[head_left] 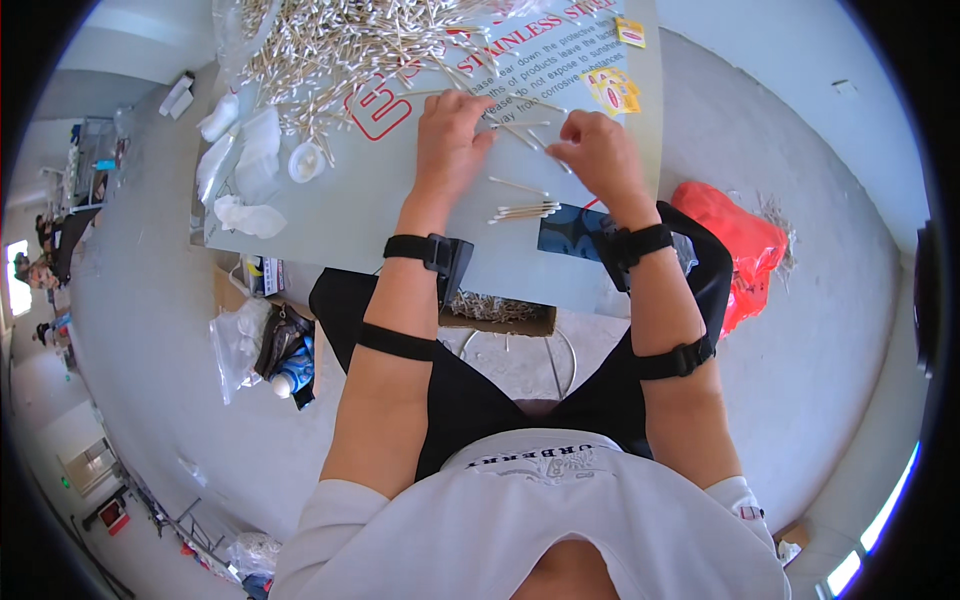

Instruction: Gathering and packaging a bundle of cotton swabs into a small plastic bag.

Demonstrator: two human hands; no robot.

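My left hand is over the table with its fingers bent and its thumb apart from the forefinger. Facing it, my right hand has curled fingers, with a gap between thumb and forefinger. No held thing shows in either hand. Several loose cotton swabs lie crosswise between the hands, close to the fingertips. Nearer to me, a small row of cotton swabs lies side by side, with a single swab just beyond it. A large heap of cotton swabs spreads over the far left.
White plastic packs and a small round white container are at the table's left. Yellow labels lie far right; a dark film piece lies near the front edge. On the floor are a red bag and a box of swabs.
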